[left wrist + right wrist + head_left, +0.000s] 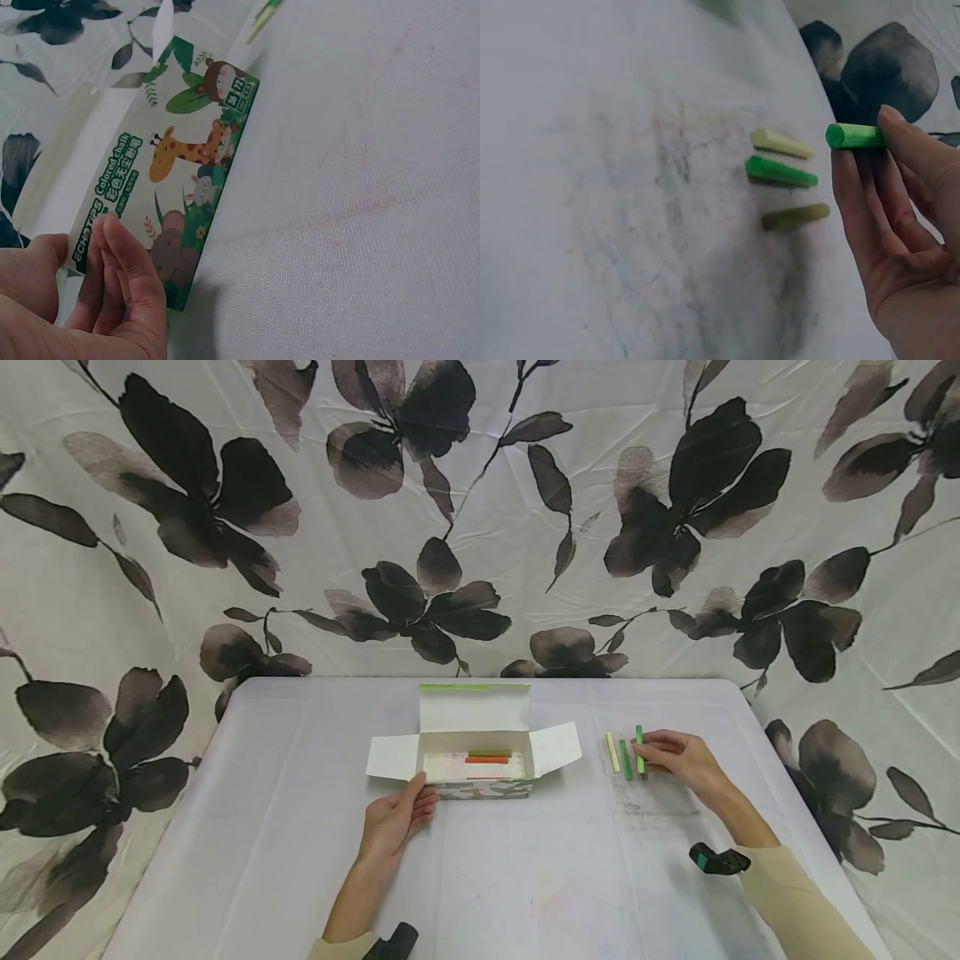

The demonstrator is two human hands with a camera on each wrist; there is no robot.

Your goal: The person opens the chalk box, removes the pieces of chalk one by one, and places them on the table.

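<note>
In the head view an open cardboard chalk box [480, 791] stands with its flaps folded out. Its printed front, with cartoon animals and "Colored chalk", shows in the left wrist view. My left hand [397, 820] pinches the box's front wall near the left corner, thumb over the rim and fingers outside. Between thumb and fingertips, my right hand [681, 762] holds a bright green chalk stick [855, 136], raised off the table. Beside it on the table lie a pale yellow chalk [782, 142], a green chalk [782, 172] and an olive chalk [795, 216].
Inside the box an orange-red chalk [487, 760] lies in front of a green-brown one [489, 752]. Smudges of chalk dust mark the white tablecloth [555, 877] near the sticks. A flower-printed curtain [570, 610] hangs behind the table.
</note>
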